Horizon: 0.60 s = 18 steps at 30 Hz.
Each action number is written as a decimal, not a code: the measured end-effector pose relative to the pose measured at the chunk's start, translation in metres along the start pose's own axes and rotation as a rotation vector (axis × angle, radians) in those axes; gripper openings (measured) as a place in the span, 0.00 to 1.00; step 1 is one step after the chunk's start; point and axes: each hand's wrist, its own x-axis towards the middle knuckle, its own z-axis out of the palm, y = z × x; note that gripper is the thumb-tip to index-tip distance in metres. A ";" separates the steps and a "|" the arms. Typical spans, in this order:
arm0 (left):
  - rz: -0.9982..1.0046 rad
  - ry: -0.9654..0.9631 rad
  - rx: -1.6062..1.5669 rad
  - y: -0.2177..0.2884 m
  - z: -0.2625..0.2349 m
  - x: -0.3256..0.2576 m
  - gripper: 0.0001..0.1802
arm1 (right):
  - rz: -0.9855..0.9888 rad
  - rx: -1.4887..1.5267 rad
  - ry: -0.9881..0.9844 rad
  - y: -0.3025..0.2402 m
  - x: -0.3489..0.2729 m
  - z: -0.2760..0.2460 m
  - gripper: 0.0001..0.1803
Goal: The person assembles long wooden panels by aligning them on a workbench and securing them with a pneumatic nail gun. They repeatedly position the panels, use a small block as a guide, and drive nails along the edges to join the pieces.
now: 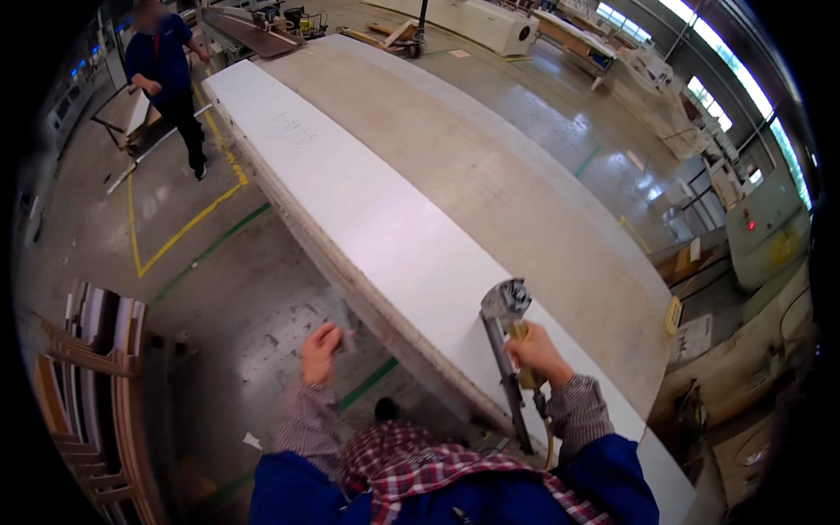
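My right hand (538, 354) is wrapped round the handle of a pneumatic nail gun (504, 304), its head covered in dark, silvery wrapping. The gun's long magazine points back toward me, and a thin yellowish hose hangs below it. It is over the near part of a long white panel (385, 223); whether it touches the panel I cannot tell. The panel lies along the left side of a large beige tabletop (516, 175). Left of the table's edge, my left hand (320, 352) is in the air with its fingers curled together. Anything inside them is too small to make out.
A rack of upright boards and strips (96, 367) stands at the lower left. Another person (166, 70) in dark blue is beyond the table's far left corner. A grey-green machine cabinet (766, 227) with a red light is on the right. Floor lines (188, 232) are yellow and green.
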 end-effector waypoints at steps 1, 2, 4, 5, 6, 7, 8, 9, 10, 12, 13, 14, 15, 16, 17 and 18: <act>0.009 -0.032 0.063 0.008 0.020 -0.005 0.13 | -0.010 0.064 -0.013 0.000 -0.003 -0.003 0.06; 0.030 -0.077 0.115 0.016 0.047 -0.006 0.12 | -0.044 0.102 0.005 -0.002 -0.009 -0.003 0.07; 0.091 -0.133 0.128 0.024 0.085 -0.014 0.08 | -0.122 0.186 0.062 -0.010 -0.030 -0.003 0.07; 0.080 -0.161 0.123 0.022 0.105 -0.019 0.08 | -0.166 0.265 0.112 -0.010 -0.044 -0.007 0.07; 0.069 -0.188 0.118 0.021 0.125 -0.026 0.07 | -0.197 0.428 0.143 -0.012 -0.060 -0.014 0.08; 0.075 -0.207 0.121 0.026 0.141 -0.030 0.07 | -0.263 0.490 0.154 -0.020 -0.080 -0.021 0.08; 0.132 -0.309 0.127 0.032 0.162 -0.035 0.06 | -0.371 0.548 0.170 -0.014 -0.092 -0.031 0.11; 0.150 -0.369 0.113 0.040 0.185 -0.043 0.06 | -0.479 0.605 0.176 -0.006 -0.102 -0.041 0.16; 0.174 -0.423 0.097 0.046 0.210 -0.052 0.06 | -0.561 0.698 0.202 -0.004 -0.115 -0.048 0.20; 0.203 -0.539 0.091 0.050 0.237 -0.058 0.06 | -0.722 0.883 0.246 -0.009 -0.137 -0.043 0.30; 0.210 -0.571 0.097 0.051 0.250 -0.061 0.06 | -0.720 0.875 0.262 -0.009 -0.145 -0.042 0.32; 0.218 -0.602 0.103 0.054 0.268 -0.066 0.06 | -0.718 0.866 0.277 -0.008 -0.152 -0.041 0.35; 0.223 -0.628 0.120 0.055 0.286 -0.073 0.07 | -0.712 0.869 0.288 -0.004 -0.159 -0.041 0.38; 0.267 -0.637 0.169 0.049 0.296 -0.075 0.08 | -0.733 0.890 0.292 0.000 -0.165 -0.038 0.37; 0.258 -0.643 0.193 0.044 0.310 -0.084 0.09 | -0.733 0.982 0.294 0.009 -0.169 -0.036 0.36; 0.221 -0.640 0.198 0.036 0.323 -0.092 0.10 | -0.733 1.075 0.295 0.019 -0.172 -0.034 0.35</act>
